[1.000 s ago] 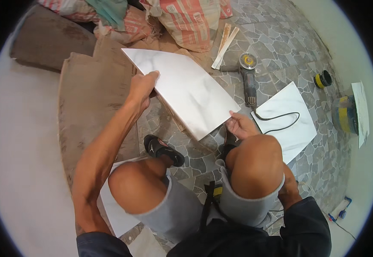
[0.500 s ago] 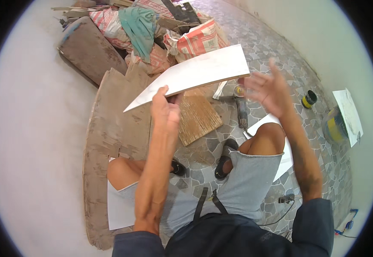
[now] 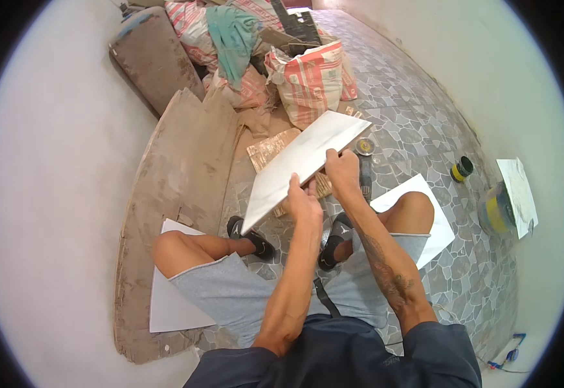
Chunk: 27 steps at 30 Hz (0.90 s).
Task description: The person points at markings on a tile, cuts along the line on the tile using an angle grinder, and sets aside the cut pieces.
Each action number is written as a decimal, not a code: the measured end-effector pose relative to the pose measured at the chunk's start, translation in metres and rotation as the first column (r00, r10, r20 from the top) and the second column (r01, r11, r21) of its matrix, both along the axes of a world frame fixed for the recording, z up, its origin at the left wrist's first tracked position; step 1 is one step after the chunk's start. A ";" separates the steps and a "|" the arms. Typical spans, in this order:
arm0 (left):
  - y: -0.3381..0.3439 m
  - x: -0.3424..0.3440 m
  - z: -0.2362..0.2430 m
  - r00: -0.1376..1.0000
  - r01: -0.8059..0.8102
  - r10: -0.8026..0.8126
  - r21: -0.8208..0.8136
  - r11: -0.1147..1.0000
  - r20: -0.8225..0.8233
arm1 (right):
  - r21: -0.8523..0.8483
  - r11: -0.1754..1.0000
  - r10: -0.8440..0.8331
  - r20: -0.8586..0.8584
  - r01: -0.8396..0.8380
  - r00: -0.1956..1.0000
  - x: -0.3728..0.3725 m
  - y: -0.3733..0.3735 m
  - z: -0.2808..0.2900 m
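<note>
A white marble-look tile piece (image 3: 295,158) with a slanted, pointed outline is held at a tilt in front of me, above the floor between my feet. My left hand (image 3: 304,200) grips its near edge, thumb on top and fingers underneath. Farther along that same edge, my right hand (image 3: 343,171) is closed on the tile, its fingertips partly hidden. Below the tile lies a worn wooden board (image 3: 265,152), mostly covered from sight. An angle grinder (image 3: 365,178) rests on the floor just beyond my right hand, its round disc showing.
White tiles lie by my right knee (image 3: 442,229) and under my left leg (image 3: 175,307). A large brown wooden sheet (image 3: 178,168) runs along the left wall. Sacks (image 3: 308,81) and a green cloth (image 3: 231,39) are piled ahead. A black-and-yellow pot (image 3: 462,169) and a bucket (image 3: 497,210) stand right.
My right hand, spread and off the tile before, has come in and closed on its near edge. The tile has turned and moved lower, nearer to me.
</note>
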State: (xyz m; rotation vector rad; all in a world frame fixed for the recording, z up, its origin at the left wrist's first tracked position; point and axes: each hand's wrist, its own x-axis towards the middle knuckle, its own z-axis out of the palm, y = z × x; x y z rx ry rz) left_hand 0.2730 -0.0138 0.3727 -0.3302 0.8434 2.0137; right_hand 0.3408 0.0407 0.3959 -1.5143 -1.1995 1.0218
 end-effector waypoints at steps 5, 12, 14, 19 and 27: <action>-0.026 0.009 -0.016 0.993 0.040 -0.052 0.112 0.993 0.108 | 0.162 0.983 0.087 0.005 -0.087 0.996 0.005 0.022 -0.021; -0.120 -0.093 0.075 0.359 0.925 -0.760 0.099 0.366 -0.542 | 0.067 0.962 0.263 0.019 -0.264 0.965 0.036 0.029 0.055; -0.094 -0.141 0.115 0.178 0.770 -0.651 -0.308 0.559 -0.738 | 0.076 0.951 0.295 0.087 -0.301 0.952 0.054 0.038 0.072; 0.019 -0.242 0.051 -0.081 0.533 -0.759 -0.672 0.514 -0.646 | 0.177 0.901 0.390 0.067 -0.396 0.918 0.052 0.041 0.121; 0.067 -0.214 -0.014 -0.034 0.692 -0.953 -0.696 0.194 -0.300 | 0.131 0.915 0.393 -0.071 -0.382 0.917 0.049 0.095 0.136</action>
